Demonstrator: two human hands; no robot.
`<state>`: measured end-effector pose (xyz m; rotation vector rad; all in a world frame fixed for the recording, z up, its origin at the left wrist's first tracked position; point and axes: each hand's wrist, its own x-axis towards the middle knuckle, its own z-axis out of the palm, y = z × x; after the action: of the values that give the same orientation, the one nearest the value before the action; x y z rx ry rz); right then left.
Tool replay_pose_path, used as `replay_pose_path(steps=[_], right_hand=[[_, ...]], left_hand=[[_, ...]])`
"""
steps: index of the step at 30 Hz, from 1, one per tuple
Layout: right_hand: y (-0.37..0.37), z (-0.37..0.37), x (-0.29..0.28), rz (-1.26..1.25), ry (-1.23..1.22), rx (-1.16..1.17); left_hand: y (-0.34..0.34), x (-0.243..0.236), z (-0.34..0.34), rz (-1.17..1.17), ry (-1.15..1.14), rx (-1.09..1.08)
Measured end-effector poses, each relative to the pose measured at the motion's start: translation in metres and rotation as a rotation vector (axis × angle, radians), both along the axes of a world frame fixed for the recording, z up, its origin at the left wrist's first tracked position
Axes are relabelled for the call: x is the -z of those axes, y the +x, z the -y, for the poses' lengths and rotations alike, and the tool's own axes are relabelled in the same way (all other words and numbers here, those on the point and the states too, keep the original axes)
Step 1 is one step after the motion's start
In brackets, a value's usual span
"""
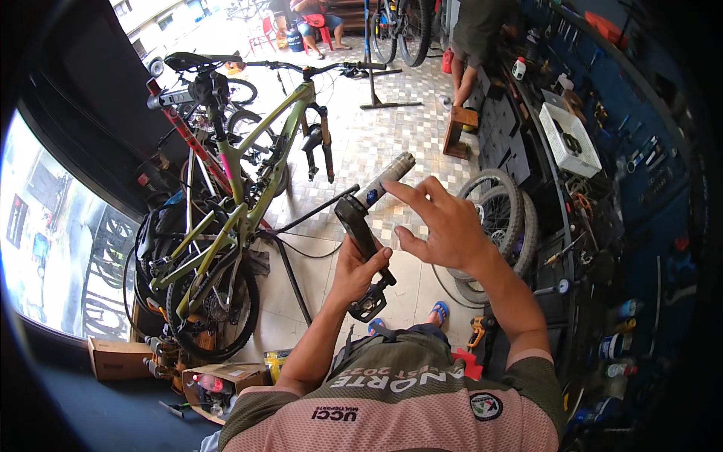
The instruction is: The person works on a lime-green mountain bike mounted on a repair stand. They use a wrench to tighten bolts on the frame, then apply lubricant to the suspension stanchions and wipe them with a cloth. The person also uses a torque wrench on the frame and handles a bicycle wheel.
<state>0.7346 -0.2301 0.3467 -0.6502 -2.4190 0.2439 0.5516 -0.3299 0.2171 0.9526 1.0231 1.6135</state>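
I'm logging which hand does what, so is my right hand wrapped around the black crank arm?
No, your left hand grips the black crank arm, while your right hand is open with its fingers apart.

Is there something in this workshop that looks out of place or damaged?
The green bike on the left looks incomplete: its fork holds no wheel. The crank in the left hand is also off any bike. I see no clear damage.
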Motion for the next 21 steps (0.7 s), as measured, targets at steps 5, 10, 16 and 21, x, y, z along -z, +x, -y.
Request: replay_pose_path(steps=[5, 10, 16, 21], right_hand=[[-0.015, 0.001, -0.001, 0.057, 0.09, -0.024], [-0.017, 0.005, 0.01, 0.096, 0.34, -0.034], [-0.005, -0.004, 0.028, 0.105, 0.236, -0.107], [0.016, 0.006, 0.011, -0.051, -0.593, -0.162]], left_hand=[[-0.001, -0.005, 0.004, 0.004, 0.025, 0.051], [-0.001, -0.014, 0.011, 0.154, -0.004, 0.101], [-0.008, -0.016, 0.015, 0.386, 0.08, 0.219], [-0.016, -0.013, 0.021, -0.141, 0.014, 0.012]])
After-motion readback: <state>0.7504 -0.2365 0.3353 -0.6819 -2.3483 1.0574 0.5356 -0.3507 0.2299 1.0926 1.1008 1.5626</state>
